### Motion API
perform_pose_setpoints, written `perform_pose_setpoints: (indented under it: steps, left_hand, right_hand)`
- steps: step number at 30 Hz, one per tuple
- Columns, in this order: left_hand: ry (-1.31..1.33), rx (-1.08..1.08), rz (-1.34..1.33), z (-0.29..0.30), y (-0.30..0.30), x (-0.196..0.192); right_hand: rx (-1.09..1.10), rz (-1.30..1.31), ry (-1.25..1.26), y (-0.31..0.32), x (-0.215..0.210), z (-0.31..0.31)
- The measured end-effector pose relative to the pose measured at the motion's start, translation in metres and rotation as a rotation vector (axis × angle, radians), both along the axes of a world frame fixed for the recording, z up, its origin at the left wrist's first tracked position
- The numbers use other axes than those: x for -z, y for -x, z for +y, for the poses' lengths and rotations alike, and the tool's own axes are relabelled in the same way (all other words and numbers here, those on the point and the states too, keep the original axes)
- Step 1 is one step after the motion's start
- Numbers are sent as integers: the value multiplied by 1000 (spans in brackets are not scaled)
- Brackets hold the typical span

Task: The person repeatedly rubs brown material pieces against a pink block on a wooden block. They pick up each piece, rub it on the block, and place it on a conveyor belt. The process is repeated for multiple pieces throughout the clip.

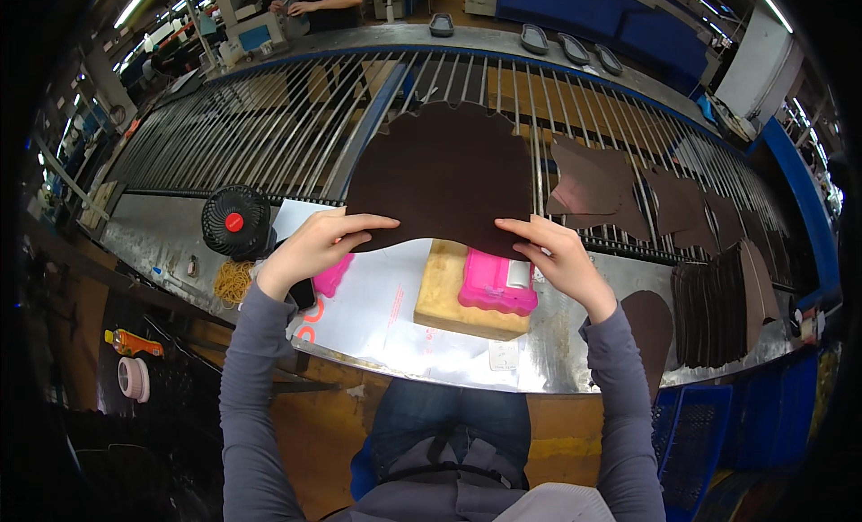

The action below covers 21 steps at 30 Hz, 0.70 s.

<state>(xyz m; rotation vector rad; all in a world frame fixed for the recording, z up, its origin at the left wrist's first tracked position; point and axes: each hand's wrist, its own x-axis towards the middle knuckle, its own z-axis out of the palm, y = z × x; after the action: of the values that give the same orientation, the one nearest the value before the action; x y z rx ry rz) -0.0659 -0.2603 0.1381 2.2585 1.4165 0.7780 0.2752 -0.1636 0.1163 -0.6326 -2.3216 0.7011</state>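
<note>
A dark brown leather-like panel (440, 176), with a scalloped far edge and a curved near edge, is held up above the bench. My left hand (310, 245) pinches its near left corner between thumb and fingers. In the same way, my right hand (567, 260) grips the near right corner. Below the panel, partly covered by it, a wooden block (449, 314) rests on the worktop. On the block sits a bright pink plastic item (489, 298) with a wavy edge, close to my right hand. Another pink piece (333, 275) shows beside my left wrist.
A black fan (235, 221) and tan rubber bands (233, 282) lie left. Right stands a stack of brown panels (709, 311); more panels (593, 181) lie on the metal roller conveyor (260, 136). Blue crates (691, 441) stand lower right. Across the conveyor is another person (328, 3).
</note>
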Motion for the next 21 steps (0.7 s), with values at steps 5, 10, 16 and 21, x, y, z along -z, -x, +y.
perform_pose_setpoints:
  steps: [5,10,16,21]
  left_hand:
    - [60,45,-27,12,-25,0]
    - [-27,170,52,31,-52,15]
    - [-4,262,267,50,-101,1]
    - [-118,448,210,72,-135,12]
  right_hand:
    - [70,21,-85,-28,6,-5]
    - [172,116,-110,-61,33,-15]
    - [412,149,-73,-102,75,-36]
    - [534,166,-60,-140,83,-45]
